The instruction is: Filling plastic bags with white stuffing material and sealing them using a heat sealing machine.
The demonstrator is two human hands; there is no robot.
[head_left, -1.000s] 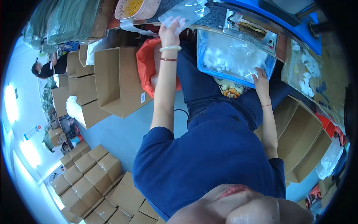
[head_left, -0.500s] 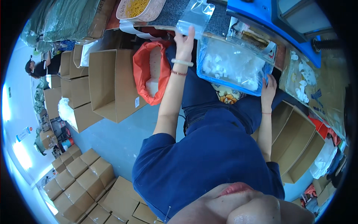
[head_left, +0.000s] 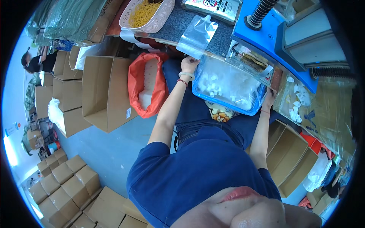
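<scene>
A blue plastic tray (head_left: 234, 109), lined with clear film, sits above my lap against the table edge. Many small white plastic spouts (head_left: 215, 84) lie inside it. My left hand (head_left: 189, 65) is closed at the tray's far left corner, its fingertips partly hidden. Across from it, my right hand (head_left: 268, 100) grips the right side, with the fingers mostly out of sight behind the wall. A clear flat spout pouch (head_left: 198, 37) lies on the grey tabletop just beyond my left hand, its lower edge overhanging the front.
A blue press machine (head_left: 262, 36) stands at the far right of the table. Yellow rubber bands fill a white basket (head_left: 147, 22). An open red sack (head_left: 135, 89) and cardboard boxes (head_left: 97, 93) flank my left. Another person (head_left: 38, 62) is at far left.
My left hand has let go of the pouch, leaving it on the tabletop, and moved down to the tray's corner. My right hand has shifted along the tray's side. The tray sits slightly closer to me.
</scene>
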